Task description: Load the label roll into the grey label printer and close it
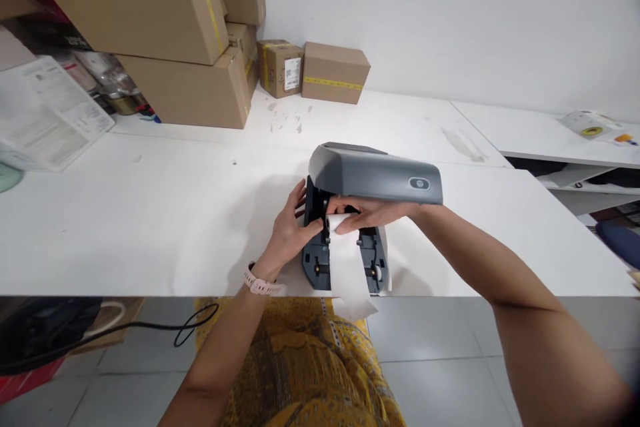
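A dark grey label printer (311, 260) stands at the table's front edge with its lid (375, 173) raised. Inside it is a small white paper roll (340, 221), its loose strip (349, 273) running toward me over the front and past the table edge. My right hand (370, 212) reaches in under the lid, thumb and fingers closed on the roll. At the printer's left side is my left hand (293, 233), fingers apart along the outer wall and thumb over the rim near the roll's end. The lid hides part of the roll's bay.
Stacked cardboard boxes (190, 90) stand at the back left, with two smaller boxes (335, 73) by the wall. Papers in a plastic sleeve (55, 113) lie far left. A black cable (150, 325) hangs below the white table (175, 227). Open shelving (565, 173) is at the right.
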`<state>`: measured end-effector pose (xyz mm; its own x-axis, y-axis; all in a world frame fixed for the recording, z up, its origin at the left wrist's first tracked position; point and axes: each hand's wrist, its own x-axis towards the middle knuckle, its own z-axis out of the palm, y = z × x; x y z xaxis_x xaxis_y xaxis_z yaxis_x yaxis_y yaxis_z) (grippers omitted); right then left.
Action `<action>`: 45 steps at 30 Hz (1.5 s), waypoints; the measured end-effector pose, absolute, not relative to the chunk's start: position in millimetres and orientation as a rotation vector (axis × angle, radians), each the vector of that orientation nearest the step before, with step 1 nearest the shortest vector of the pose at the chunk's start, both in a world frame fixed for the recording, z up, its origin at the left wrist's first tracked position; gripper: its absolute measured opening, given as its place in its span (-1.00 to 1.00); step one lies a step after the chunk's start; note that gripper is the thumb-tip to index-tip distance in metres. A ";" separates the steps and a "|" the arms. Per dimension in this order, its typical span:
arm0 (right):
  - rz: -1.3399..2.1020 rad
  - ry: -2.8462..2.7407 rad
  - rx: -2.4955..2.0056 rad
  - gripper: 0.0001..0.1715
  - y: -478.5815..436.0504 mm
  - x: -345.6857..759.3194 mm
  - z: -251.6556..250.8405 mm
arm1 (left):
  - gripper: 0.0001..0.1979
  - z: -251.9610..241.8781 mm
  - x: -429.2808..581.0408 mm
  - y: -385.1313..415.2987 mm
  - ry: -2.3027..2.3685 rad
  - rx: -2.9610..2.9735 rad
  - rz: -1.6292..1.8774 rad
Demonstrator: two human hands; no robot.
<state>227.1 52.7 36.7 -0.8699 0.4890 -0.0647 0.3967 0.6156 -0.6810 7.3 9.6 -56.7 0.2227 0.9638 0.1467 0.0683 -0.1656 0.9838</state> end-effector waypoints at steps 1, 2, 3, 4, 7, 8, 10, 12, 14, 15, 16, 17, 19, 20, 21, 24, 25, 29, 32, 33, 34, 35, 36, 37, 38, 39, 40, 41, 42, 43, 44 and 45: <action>1.185 -2.710 -0.758 -0.62 54.1 227.4 43.3 | -0.10 -56.6 7.7 9.8 1.018 1.471 1.121; 1.276 -2.708 -0.773 -0.62 55.4 227.9 51.4 | -0.07 -56.6 8.0 9.9 1.006 1.457 1.127; 1.352 -2.703 -0.782 -0.61 56.8 228.6 60.5 | -0.05 -56.6 8.1 10.3 0.989 1.443 1.130; 1.390 -2.692 -0.781 -0.60 58.6 229.5 69.7 | -0.03 -56.7 7.9 10.7 0.970 1.429 1.129; 1.432 -2.668 -0.800 -0.63 67.6 233.5 92.5 | 0.02 -58.0 5.7 12.7 0.910 1.385 1.108; 1.430 -2.658 -0.808 -0.64 71.8 235.3 97.3 | 0.02 -58.6 4.6 13.5 0.895 1.376 1.100; 1.422 -2.622 -0.794 -0.65 81.4 239.5 102.4 | 0.01 -59.8 2.3 14.8 0.880 1.381 1.084; 1.463 -2.547 -0.743 -0.62 91.6 244.5 102.7 | -0.02 -60.5 0.5 15.6 0.867 1.408 1.075; 1.544 -2.447 -0.668 -0.57 101.4 250.2 100.1 | -0.05 -60.9 -0.5 15.8 0.852 1.430 1.079; 1.577 -2.392 -0.630 -0.55 106.0 253.2 98.2 | -0.06 -60.9 -0.7 15.7 0.847 1.435 1.085; 1.598 -2.341 -0.601 -0.53 110.2 256.2 96.2 | -0.07 -60.9 -0.9 15.5 0.846 1.439 1.089; 1.611 -2.296 -0.582 -0.51 114.1 259.0 94.1 | -0.08 -60.9 -0.9 15.3 0.851 1.441 1.091; 1.622 -2.222 -0.567 -0.48 120.7 263.8 90.3 | -0.10 -60.8 -1.0 14.9 0.866 1.439 1.090; 1.629 -2.196 -0.566 -0.47 123.3 265.6 88.6 | -0.10 -60.7 -1.0 14.8 0.871 1.436 1.088; 1.636 -2.179 -0.570 -0.47 125.5 267.0 87.0 | -0.10 -60.6 -1.1 14.8 0.874 1.433 1.090; 1.650 -2.162 -0.571 -0.47 129.4 268.2 83.6 | -0.10 -60.1 -1.1 14.9 0.877 1.428 1.095; 1.650 -2.163 -0.570 -0.47 130.1 267.9 82.8 | -0.10 -59.9 -1.1 14.9 0.878 1.428 1.097; 1.657 -2.154 -0.525 -0.49 132.9 265.2 80.6 | -0.09 -58.9 -1.3 14.8 0.878 1.421 1.088; 1.673 -2.103 -0.558 -0.44 129.7 265.4 78.5 | -0.08 -57.7 -1.9 14.9 0.878 1.402 1.074; 1.681 -2.061 -0.587 -0.40 125.0 267.3 76.8 | -0.08 -57.3 -2.1 14.9 0.878 1.397 1.071; 1.693 -2.008 -0.616 -0.36 117.6 270.6 74.2 | -0.09 -56.8 -2.3 15.0 0.878 1.395 1.069; 1.698 -1.942 -0.645 -0.32 107.3 275.7 70.2 | -0.10 -56.3 -2.6 15.0 0.877 1.396 1.070; 1.682 -1.865 -0.678 -0.29 94.3 282.7 64.6 | -0.10 -55.8 -2.7 15.0 0.877 1.398 1.072; 1.640 -1.781 -0.720 -0.28 78.9 291.6 57.1 | -0.11 -55.3 -2.9 14.9 0.878 1.400 1.074; 1.576 -1.694 -0.771 -0.28 62.0 302.2 47.8 | -0.11 -54.9 -2.9 14.9 0.881 1.402 1.076; 1.485 -1.608 -0.834 -0.28 44.5 314.3 36.8 | -0.12 -54.4 -3.0 14.8 0.884 1.404 1.073; 1.393 -1.527 -0.906 -0.28 27.4 327.3 24.4 | -0.12 -53.9 -3.0 14.7 0.887 1.408 1.069; 1.323 -1.457 -0.979 -0.27 11.7 340.7 11.2 | -0.13 -53.4 -3.0 14.6 0.891 1.412 1.064; 1.275 -1.399 -1.046 -0.26 -1.9 353.8 -2.4 | -0.13 -53.0 -3.0 14.6 0.894 1.417 1.061; 1.236 -1.344 -1.115 -0.28 -13.0 366.1 -15.9 | -0.14 -52.8 -2.9 14.6 0.899 1.420 1.061; 1.208 -1.304 -1.170 -0.31 -21.4 377.0 -28.5 | -0.15 -52.7 -2.8 14.7 0.903 1.423 1.063; 1.191 -1.277 -1.213 -0.34 -27.3 386.2 -40.0 | -0.15 -52.7 -2.7 14.9 0.908 1.424 1.068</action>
